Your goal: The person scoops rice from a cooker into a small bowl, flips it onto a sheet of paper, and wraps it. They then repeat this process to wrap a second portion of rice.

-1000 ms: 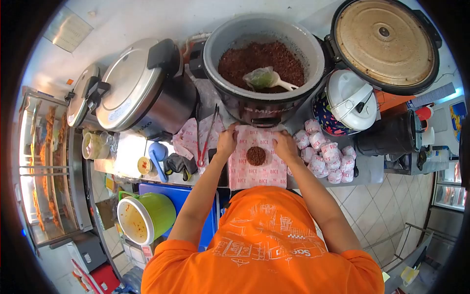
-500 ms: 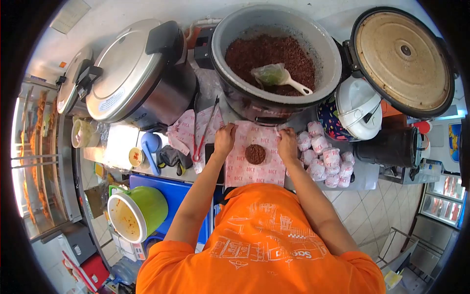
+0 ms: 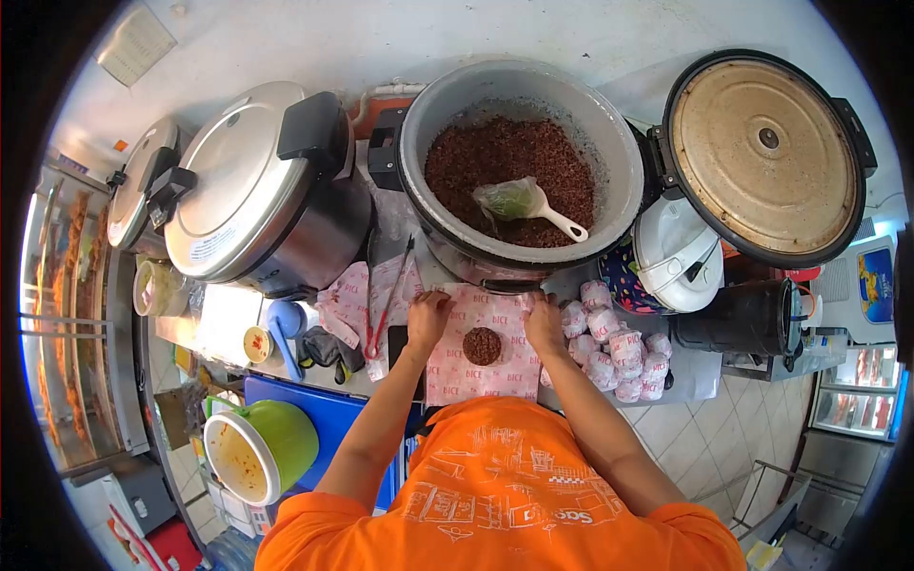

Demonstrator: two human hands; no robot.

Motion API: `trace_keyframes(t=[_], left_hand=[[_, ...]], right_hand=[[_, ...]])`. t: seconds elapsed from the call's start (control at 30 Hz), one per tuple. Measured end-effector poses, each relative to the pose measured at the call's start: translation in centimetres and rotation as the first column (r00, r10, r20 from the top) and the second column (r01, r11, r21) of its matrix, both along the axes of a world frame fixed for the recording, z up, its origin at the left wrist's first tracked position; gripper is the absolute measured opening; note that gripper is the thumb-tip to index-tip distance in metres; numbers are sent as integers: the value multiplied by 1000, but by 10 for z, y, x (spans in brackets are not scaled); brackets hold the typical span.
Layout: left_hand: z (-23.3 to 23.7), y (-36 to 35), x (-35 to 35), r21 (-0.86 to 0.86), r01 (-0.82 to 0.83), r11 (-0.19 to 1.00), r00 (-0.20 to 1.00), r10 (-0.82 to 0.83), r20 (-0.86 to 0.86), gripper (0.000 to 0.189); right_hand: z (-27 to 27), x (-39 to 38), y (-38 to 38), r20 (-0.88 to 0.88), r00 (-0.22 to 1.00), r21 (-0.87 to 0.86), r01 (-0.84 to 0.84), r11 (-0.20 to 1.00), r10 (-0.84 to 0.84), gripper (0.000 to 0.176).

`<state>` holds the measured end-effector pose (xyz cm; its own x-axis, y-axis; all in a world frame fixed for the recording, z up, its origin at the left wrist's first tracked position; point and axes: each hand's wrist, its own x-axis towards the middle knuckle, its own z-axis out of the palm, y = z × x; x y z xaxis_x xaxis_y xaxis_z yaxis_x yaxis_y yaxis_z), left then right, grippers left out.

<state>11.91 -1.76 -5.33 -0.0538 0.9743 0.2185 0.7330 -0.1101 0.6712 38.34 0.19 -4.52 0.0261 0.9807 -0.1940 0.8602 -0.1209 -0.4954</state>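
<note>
A pink-and-white printed sheet of wrapping paper [image 3: 505, 378] lies flat in front of me. On its middle sits a round mound of dark reddish-brown rice [image 3: 482, 346]. My left hand [image 3: 429, 319] is closed on the paper's far left corner, and my right hand [image 3: 544, 324] pinches the far right corner. Beyond the paper stands a big open rice cooker [image 3: 619, 167] holding the same dark rice. A white-handled scoop [image 3: 562, 224], its head covered in plastic over something green, rests on that rice. Close to my right hand are several wrapped rice portions [image 3: 626, 352], piled up.
Red-handled tongs [image 3: 373, 343] lie on more printed sheets [image 3: 343, 309] at left. A closed steel cooker [image 3: 238, 190] stands behind them. A blue ladle [image 3: 283, 347], dark gloves [image 3: 328, 350] and a green bucket [image 3: 286, 443] are at left. The cooker's lid [image 3: 769, 157] hangs open at right.
The whole view has tilted up a little, so everything sits lower in the picture. My hands remain at the paper's far corners, and the rice mound has stayed put on it.
</note>
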Motion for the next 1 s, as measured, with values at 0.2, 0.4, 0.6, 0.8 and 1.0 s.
trace_keyframes(t=[0.2, 0.4, 0.6, 0.8, 1.0], left_hand=[[-10, -6, 2, 40, -109, 993, 990, 104, 96, 22], [9, -9, 5, 17, -86, 996, 992, 84, 94, 14], [8, -11, 6, 10, -69, 998, 996, 70, -59, 21], [12, -11, 4, -95, -64, 993, 998, 62, -23, 28], [15, -12, -2, -55, 12, 998, 998, -9, 66, 13]], right_hand=[[25, -3, -11, -50, 998, 141, 44, 989, -37, 41], [-15, 16, -11, -19, 992, 231, -116, 966, 123, 23], [13, 18, -13, -45, 997, 252, -47, 967, 60, 9], [19, 34, -33, -149, 988, 294, -1, 956, 47, 10], [29, 43, -46, -354, 931, 221, -6, 975, 86, 17]])
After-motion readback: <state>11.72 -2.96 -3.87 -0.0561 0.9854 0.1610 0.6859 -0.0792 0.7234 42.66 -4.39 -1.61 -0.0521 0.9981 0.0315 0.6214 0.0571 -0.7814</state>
